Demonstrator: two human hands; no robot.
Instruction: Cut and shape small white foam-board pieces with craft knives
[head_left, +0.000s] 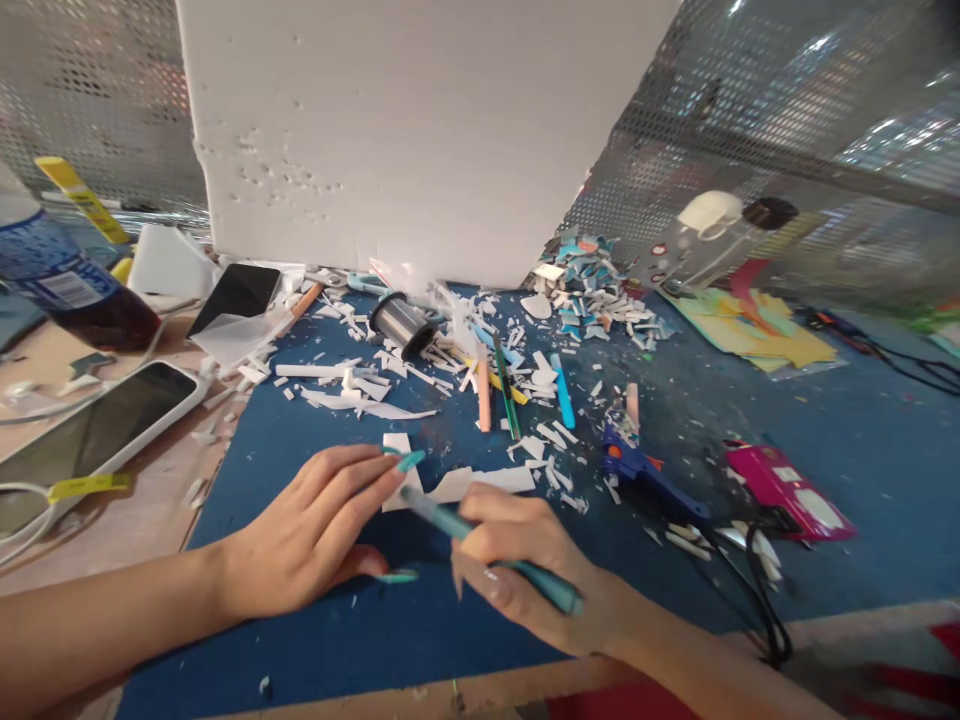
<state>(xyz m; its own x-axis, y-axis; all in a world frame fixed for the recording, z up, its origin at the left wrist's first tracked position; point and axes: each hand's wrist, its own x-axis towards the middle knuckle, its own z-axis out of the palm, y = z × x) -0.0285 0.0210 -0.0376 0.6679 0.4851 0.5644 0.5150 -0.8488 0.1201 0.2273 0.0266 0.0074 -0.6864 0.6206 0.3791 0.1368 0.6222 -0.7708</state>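
Observation:
My left hand (322, 530) lies with its fingers stretched out, the fingertips pressing on a small white foam-like piece (397, 442) on the blue mat (315, 650). Its nails are turquoise. Closed around a slim teal craft knife (551, 587) is my right hand (517, 560). The knife's blurred tip points left, at the white piece just beside my left fingertips. A longer white strip (514, 481) with an uneven edge lies right behind my right hand. Whether the blade touches the white piece I cannot tell.
White scraps, a black spool (401, 325) and coloured sticks lie behind the hands. A blue glue gun (645, 465) and a pink packet (787, 490) are at right. Phones (97, 425) and a dark drink bottle (75, 290) stand left. A white foam board (420, 130) rises at the back.

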